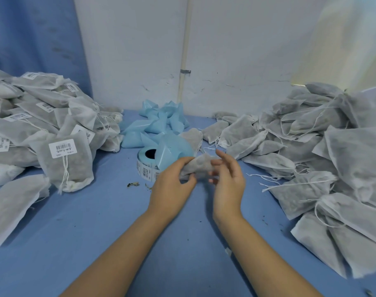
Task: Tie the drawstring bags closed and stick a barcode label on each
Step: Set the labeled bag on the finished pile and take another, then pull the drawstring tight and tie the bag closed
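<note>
Your table point(97, 243) has a blue cover, and everything sits on it.

R pile point(322, 157): the biggest heap, white non-woven bags w/ grey fill, too many and too overlapped to count. They have loose strings, and no label shows on any of them.

L pile point(43, 116): same bags, also too many to count. Approx. seven white labels show. The nearest label point(62, 148) carries a barcode on top and a line of dark characters under it, but it's too blurred to read. No brand is legible anywhere.

Backing strip point(157, 123): one crumpled heap of pale blue liner at the back centre, against the wall.

Your L hand point(170, 189) has its fingers curled round the left end of one bag point(199, 166), gripping it. The bag is held just above the table, centre, between the two piles and right in front of the roll.

Your R hand point(227, 185) is at the bag's right end w/ fingers part-spread and blurred. Can't tell whether they pinch anything.

Roll point(147, 166): one label roll, lying just behind your L hand, blue liner and black core. A few barcode labels show on its side, but the print is unreadable.

Crumbs point(133, 184): a few dry bits left of your L hand.
</note>
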`<action>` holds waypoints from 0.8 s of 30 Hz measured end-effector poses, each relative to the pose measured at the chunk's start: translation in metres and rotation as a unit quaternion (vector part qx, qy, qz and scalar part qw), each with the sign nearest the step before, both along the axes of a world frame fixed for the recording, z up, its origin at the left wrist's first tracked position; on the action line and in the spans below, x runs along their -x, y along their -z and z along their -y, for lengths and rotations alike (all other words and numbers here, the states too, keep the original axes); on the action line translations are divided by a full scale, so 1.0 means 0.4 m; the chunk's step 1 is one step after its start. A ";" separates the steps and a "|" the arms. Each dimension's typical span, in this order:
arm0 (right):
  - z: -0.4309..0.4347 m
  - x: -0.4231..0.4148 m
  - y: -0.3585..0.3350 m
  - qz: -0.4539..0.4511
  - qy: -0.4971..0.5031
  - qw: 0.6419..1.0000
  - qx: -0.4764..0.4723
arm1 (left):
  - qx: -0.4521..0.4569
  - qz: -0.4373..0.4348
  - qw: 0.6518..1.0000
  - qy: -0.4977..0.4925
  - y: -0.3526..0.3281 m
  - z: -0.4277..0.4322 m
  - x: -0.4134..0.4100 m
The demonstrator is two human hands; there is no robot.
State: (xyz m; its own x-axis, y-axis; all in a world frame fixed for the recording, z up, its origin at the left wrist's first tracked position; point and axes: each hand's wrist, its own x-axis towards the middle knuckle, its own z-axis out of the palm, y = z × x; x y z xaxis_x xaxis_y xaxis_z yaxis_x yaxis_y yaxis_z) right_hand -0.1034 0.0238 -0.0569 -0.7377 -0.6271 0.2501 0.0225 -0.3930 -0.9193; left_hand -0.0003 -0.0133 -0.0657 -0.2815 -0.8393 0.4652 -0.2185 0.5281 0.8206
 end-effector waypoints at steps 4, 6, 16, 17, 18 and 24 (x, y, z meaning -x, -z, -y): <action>-0.001 0.015 0.036 -0.354 0.046 0.924 -0.137 | -0.031 -0.060 0.998 0.019 -0.017 -0.010 -0.003; 0.004 0.017 0.045 -0.375 0.053 0.910 -0.171 | -0.060 -0.121 0.989 0.056 -0.022 -0.014 0.003; 0.000 0.012 0.012 0.056 -0.051 0.995 -0.067 | -0.235 -0.146 0.955 0.107 -0.008 -0.023 0.026; 0.002 0.014 0.012 0.076 -0.054 0.993 -0.069 | -0.237 -0.136 0.956 0.109 -0.005 -0.023 0.027; 0.004 0.015 0.010 0.097 -0.055 0.991 -0.070 | -0.239 -0.132 0.956 0.111 -0.003 -0.022 0.027; 0.006 0.022 -0.004 0.258 -0.109 0.960 -0.017 | -0.254 -0.123 0.956 0.075 0.008 -0.011 0.024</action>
